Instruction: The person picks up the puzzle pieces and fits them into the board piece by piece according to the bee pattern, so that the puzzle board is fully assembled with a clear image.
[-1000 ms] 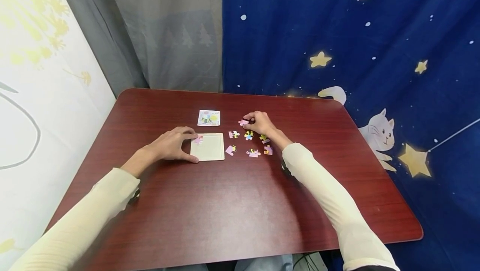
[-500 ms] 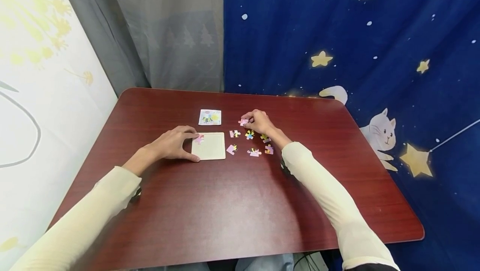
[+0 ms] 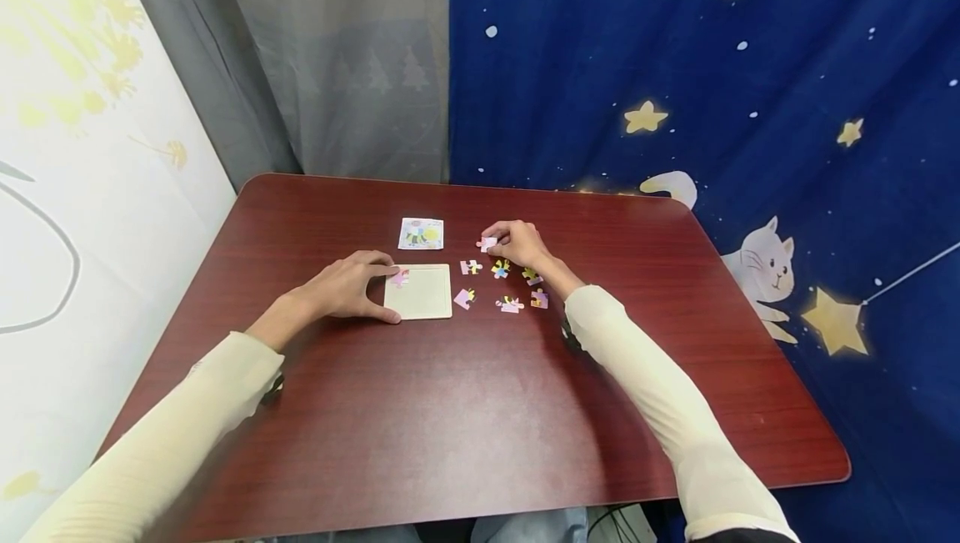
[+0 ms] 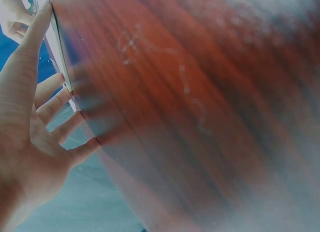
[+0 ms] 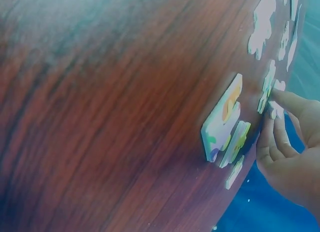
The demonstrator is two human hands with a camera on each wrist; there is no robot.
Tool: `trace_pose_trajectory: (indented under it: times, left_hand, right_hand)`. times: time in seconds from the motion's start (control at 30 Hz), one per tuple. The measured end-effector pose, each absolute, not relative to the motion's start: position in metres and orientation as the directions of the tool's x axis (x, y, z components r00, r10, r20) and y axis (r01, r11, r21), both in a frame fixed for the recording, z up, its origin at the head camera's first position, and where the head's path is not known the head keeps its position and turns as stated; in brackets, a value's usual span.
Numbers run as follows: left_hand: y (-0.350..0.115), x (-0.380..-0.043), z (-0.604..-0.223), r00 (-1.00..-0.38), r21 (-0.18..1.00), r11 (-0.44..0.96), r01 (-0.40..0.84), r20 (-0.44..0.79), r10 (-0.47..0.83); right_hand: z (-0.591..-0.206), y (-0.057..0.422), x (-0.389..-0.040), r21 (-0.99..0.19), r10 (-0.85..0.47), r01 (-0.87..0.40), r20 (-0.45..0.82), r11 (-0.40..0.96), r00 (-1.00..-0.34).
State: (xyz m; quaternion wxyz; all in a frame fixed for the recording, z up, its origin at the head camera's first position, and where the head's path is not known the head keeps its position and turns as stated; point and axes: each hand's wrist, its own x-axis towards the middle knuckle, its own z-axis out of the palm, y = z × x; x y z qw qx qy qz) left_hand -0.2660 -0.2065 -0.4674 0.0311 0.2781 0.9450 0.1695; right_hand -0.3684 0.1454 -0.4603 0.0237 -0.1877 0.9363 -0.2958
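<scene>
In the head view my left hand (image 3: 348,286) spans the left side of a cream puzzle tray (image 3: 423,297), thumb at its near corner and fingers at its far corner. One pink puzzle piece lies in the tray's far left corner. The left wrist view shows the fingers (image 4: 62,129) spread and fairly straight beside the tray's edge. My right hand (image 3: 520,244) pinches a pink puzzle piece (image 3: 487,244) between thumb and fingertips, close to the tabletop. In the right wrist view the right hand (image 5: 295,152) has its fingertips on that piece, which is partly hidden.
Several loose pieces lie between tray and right forearm, among them a pink one (image 3: 464,299), a blue-yellow one (image 3: 500,268) and a purple one (image 3: 539,299). A picture card (image 3: 422,234) lies beyond the tray. Curtains (image 3: 555,67) hang behind the reddish-brown table (image 3: 450,409).
Both hands keep nearly the same places, the left at the tray and the right at the pink puzzle piece. The head view has shifted slightly.
</scene>
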Motion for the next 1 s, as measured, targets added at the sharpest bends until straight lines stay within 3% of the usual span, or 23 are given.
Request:
trace_pose_trajectory:
  times: [0.37, 1.0]
  left_hand:
    - [-0.206, -0.265, -0.465, -0.843, 0.343, 0.784, 0.517, 0.044, 0.536]
    - [-0.207, -0.266, -0.466, -0.848, 0.35, 0.79, 0.503, 0.023, 0.529]
  right_hand:
    - [-0.457, 0.143, -0.368, -0.621, -0.386, -0.348, 0.078, 0.702, -0.919]
    - [-0.457, 0.12, -0.355, -0.817, -0.4, -0.228, -0.003, 0.529, -0.917]
